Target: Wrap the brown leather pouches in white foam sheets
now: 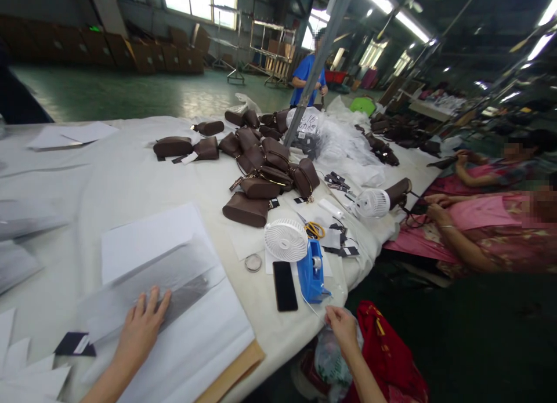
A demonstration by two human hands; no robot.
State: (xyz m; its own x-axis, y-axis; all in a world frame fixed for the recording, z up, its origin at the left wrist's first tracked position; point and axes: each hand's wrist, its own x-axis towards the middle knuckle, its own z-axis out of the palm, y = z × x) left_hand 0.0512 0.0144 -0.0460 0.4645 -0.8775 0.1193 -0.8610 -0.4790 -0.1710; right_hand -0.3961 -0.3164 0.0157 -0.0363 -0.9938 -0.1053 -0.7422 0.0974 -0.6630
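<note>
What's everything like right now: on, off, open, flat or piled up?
Left hand: spread flat
Plastic sleeve: flat, under that hand
Right hand: fingers curled together
Phone: face up, screen dark
Nearer white fan: can't tell if spinning
Scissors: can't tell if open
Brown bags: heaped up
Ceiling light: on

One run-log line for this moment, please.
left hand: on plastic bag | right hand: by table edge | nearby: blue tape dispenser, phone

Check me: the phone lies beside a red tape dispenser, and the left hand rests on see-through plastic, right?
No, the tape dispenser is blue in the head view; the phone is beside it, the left hand on see-through plastic.
</note>
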